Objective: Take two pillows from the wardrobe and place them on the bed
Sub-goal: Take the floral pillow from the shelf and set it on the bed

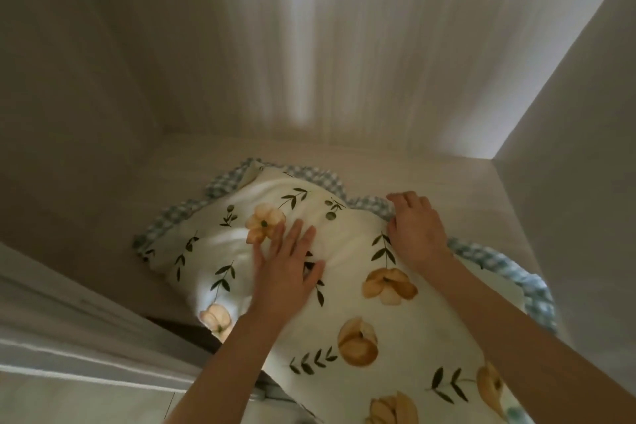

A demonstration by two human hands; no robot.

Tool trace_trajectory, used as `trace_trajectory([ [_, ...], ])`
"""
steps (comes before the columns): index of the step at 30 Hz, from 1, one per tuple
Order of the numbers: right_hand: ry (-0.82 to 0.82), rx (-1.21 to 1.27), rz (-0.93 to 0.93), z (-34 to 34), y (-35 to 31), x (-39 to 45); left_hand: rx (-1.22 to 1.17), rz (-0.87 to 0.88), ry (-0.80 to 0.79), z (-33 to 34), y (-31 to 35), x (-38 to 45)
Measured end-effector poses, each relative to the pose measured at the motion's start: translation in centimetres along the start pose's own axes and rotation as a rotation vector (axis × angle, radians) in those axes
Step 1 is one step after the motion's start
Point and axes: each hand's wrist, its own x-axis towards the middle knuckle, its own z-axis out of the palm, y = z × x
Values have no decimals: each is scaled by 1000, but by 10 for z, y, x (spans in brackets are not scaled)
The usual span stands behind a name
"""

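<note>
Head view: both hands [347,251] on floral pillow [344,303].

Lower left corner, outside the cabinet. Floor [69,403] — pale and smooth, crossed near the bottom edge by a thin dark joint [171,404]. White trim [51,337] — stepped strips running diagonally from the left edge toward the bottom centre, just above the floor, upper edges catching light. Above the trim lies a narrow dark gap [186,332]; its contents cannot be made out.
</note>
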Motion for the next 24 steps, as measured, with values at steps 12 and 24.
trace_trajectory([
  [12,-150,129,-100,19,-32,-10,-101,-146,389,11,-10,-59],
  [24,-258,110,-53,19,-18,-14,-712,-953,511,28,43,-100],
])
